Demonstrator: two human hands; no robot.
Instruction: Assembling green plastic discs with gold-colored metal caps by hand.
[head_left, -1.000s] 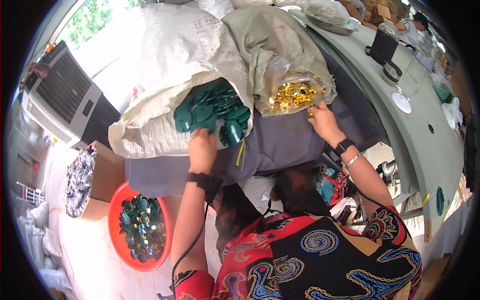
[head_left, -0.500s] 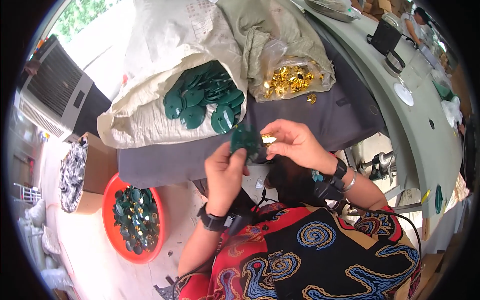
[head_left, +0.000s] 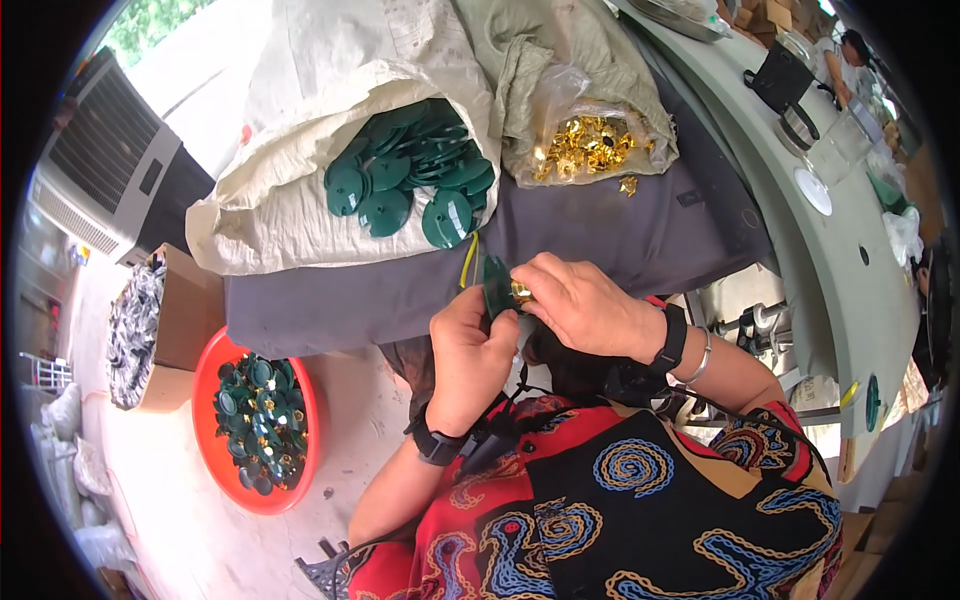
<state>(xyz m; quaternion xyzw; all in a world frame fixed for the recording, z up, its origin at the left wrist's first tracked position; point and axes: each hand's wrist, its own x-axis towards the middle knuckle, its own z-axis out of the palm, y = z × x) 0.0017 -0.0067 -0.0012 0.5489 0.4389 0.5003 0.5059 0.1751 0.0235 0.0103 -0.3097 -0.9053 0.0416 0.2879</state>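
My left hand (head_left: pixel 470 355) grips a dark green plastic disc (head_left: pixel 496 282) edge-on in front of my chest. My right hand (head_left: pixel 580 302) pinches a small gold metal piece (head_left: pixel 521 292) against that disc. Both hands meet just below a grey cloth-covered surface (head_left: pixel 620 235). On it, a white sack (head_left: pixel 290 190) lies open with several green discs (head_left: pixel 415 180) spilling out. A clear bag of gold metal pieces (head_left: pixel 585 140) lies to the right of the sack.
A red basin (head_left: pixel 210 370) with several assembled green discs stands on the floor at my left. Beside it is a cardboard box (head_left: pixel 175 320) of dark parts. A grey-green workbench (head_left: pixel 840 260) curves along the right, and a cooler unit (head_left: pixel 100 170) stands at the far left.
My hands left the sack and the bag, each carrying a part, and came together near my chest. They now press the gold piece to the green disc.
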